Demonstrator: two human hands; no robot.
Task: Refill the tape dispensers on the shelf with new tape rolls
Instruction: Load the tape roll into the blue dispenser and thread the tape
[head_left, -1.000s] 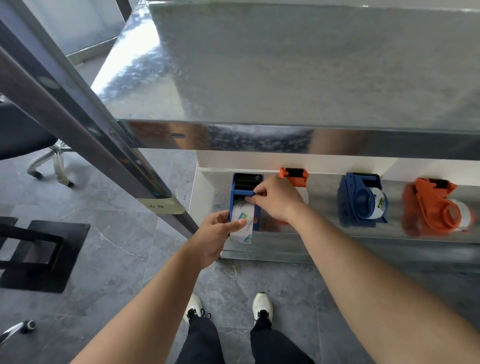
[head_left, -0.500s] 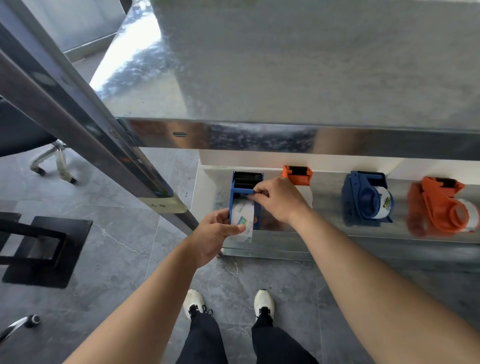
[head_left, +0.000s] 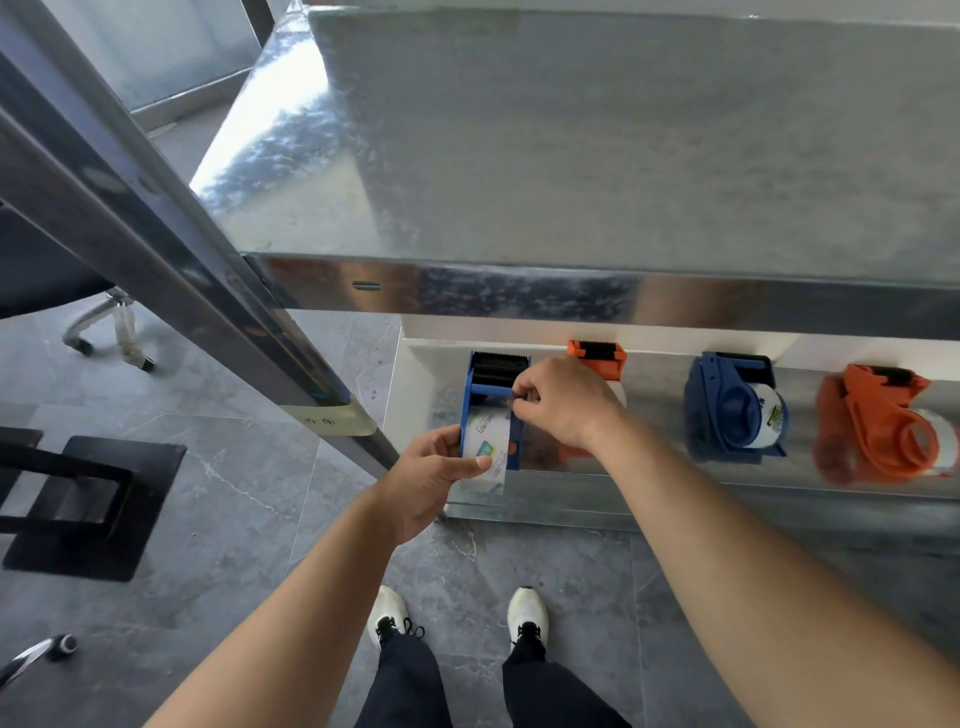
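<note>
A blue tape dispenser (head_left: 493, 374) stands at the left end of the lower metal shelf (head_left: 675, 509). A white printed tape roll (head_left: 485, 447) sits inside it. My left hand (head_left: 434, 475) grips the dispenser's near end, thumb across the roll. My right hand (head_left: 563, 400) pinches the tape end just behind the roll, near the dispenser's black cutter. An orange dispenser (head_left: 597, 353) is mostly hidden behind my right hand. Further right lie a blue dispenser (head_left: 732, 410) and an orange dispenser (head_left: 883, 426), each holding a roll.
A broad metal upper shelf (head_left: 571, 156) overhangs the lower one. A slanted metal post (head_left: 171, 270) with a taped label runs down on the left. A black stand (head_left: 88, 504) and office chair legs (head_left: 104, 332) sit on the grey tiled floor.
My right hand's fingertips have shifted slightly toward the roll, pinching the tape end. My left hand keeps its hold on the dispenser. The view has tilted a little.
</note>
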